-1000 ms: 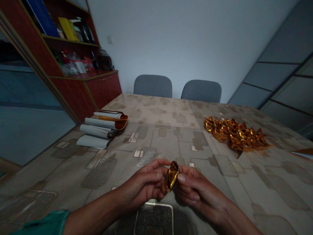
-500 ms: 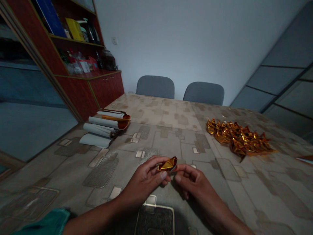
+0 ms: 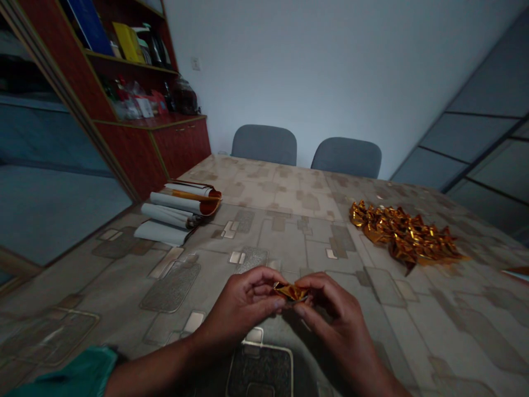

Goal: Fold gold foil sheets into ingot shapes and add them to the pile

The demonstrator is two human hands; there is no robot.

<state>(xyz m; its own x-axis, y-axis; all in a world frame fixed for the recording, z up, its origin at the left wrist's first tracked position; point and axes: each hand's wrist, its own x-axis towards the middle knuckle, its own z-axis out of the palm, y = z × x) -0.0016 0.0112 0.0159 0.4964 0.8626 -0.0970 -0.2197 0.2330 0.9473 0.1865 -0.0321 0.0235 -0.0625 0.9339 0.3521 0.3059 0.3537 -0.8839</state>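
Note:
A small folded gold foil paper ingot [image 3: 291, 291] is held between both hands, just above the table near its front. My left hand [image 3: 252, 300] is closed on its left end, thumb in front and fingers behind. Its right end is pinched between the thumb and index finger of my right hand [image 3: 333, 306]. The fingertips cover both ends of the foil. Over to the right lies a cluster of similar gold foil ingots [image 3: 407, 234], packed close together.
Curled foil sheets [image 3: 176, 212], pale on the outside and gold inside, lie at the table's left. The patterned tablecloth [image 3: 285, 193] spreads between them and the gold pile. Two grey chairs [image 3: 264, 144] stand beyond the far edge. Another foil piece [image 3: 516, 273] sits at far right.
My right hand has moved in and now pinches the ingot's right end from above and in front. The ingot has turned more level and shifted slightly to the right and down.

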